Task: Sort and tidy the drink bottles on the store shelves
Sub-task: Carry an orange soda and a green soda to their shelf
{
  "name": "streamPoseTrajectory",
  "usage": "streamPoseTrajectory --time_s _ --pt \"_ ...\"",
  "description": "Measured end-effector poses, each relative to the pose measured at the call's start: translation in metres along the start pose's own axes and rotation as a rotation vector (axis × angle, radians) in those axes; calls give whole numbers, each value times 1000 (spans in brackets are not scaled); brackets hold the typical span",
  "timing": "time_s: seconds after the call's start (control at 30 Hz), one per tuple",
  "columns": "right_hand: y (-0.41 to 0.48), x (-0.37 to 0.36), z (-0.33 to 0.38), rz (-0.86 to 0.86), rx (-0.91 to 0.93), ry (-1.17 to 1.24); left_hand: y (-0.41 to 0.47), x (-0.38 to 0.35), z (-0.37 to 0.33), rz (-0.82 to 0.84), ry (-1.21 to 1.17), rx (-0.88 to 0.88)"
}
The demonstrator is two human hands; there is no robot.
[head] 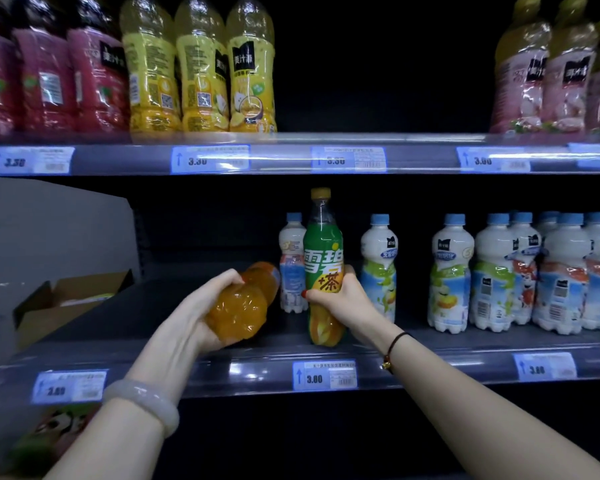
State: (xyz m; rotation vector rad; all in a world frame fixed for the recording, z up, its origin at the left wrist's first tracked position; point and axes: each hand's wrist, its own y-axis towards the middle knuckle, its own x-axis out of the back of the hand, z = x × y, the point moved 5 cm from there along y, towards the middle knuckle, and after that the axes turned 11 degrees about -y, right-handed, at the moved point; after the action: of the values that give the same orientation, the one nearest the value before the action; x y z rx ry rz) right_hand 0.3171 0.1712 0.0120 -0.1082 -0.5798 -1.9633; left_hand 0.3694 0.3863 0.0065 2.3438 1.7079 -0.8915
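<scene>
My left hand (201, 306) grips an orange drink bottle (243, 306), tilted with its base toward me and its top pointing into the middle shelf. My right hand (343, 299) is closed round a green and yellow tea soda bottle (323, 268) with a yellow cap. That bottle stands upright near the front of the middle shelf (430, 344). Just behind it stands a white milky drink bottle with a blue cap (291, 271). Another white bottle (380, 265) stands to its right.
Several white blue-capped bottles (534, 271) fill the middle shelf's right side. The upper shelf holds red bottles (49, 71), yellow bottles (201, 71) and pink bottles (548, 74), with a dark gap between. An open cardboard box (70, 299) sits at the left. Price tags (324, 375) line the shelf edges.
</scene>
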Motion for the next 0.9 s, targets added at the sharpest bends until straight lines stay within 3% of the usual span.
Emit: streamPoseTrajectory --time_s 0.27,0.43,0.53,0.77,0.9 --pt "-4 -4 5 54 48 113 -11 3 33 246 -30 53" --pt "-6 -5 21 83 61 185 -10 -10 45 285 77 33" --pt "-10 -3 30 150 1 284 -10 -21 51 315 124 -13" --pt "-33 6 7 181 -2 169 -7 -40 60 361 138 -168" --pt "-49 15 -4 173 -17 287 -18 -54 65 447 216 -226"
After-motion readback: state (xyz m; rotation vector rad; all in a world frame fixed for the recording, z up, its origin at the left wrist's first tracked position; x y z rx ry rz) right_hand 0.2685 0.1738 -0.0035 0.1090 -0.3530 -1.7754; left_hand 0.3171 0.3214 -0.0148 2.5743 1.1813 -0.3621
